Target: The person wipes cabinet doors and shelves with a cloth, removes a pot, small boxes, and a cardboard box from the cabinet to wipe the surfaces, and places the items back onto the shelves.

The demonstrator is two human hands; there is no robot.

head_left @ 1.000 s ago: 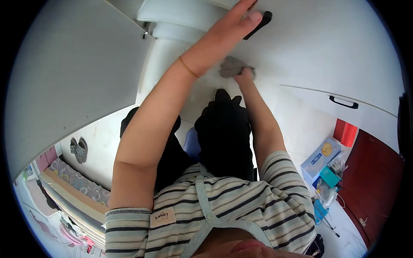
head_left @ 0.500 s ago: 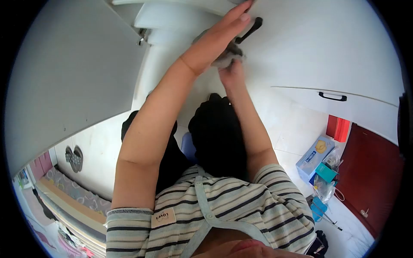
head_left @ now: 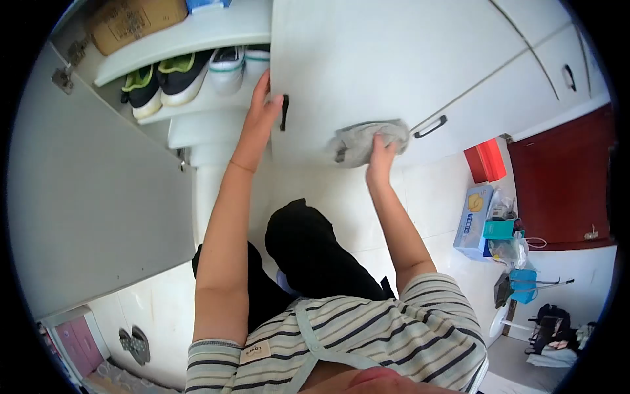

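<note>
My left hand (head_left: 262,121) touches the edge of a white cabinet door (head_left: 367,59), its fingers apart beside the black handle (head_left: 284,113). A crumpled grey cloth (head_left: 357,143) is gripped in my right hand (head_left: 380,157), in front of the lower part of that door. Left of my left hand, the open cabinet shows dark shoes with green linings (head_left: 180,75) and white shoes (head_left: 227,69) on a shelf (head_left: 157,113).
An open grey-white door (head_left: 98,197) fills the left side. A cardboard box (head_left: 134,23) lies on the upper shelf. Grey slippers (head_left: 135,345) rest on the floor at lower left. On the right are a red box (head_left: 485,161), a blue box (head_left: 472,220) and a dark red door (head_left: 561,184).
The view has shifted, and the shelves with shoes now show. The cloth in my right hand has moved away from my left hand, to the right and against the door.
</note>
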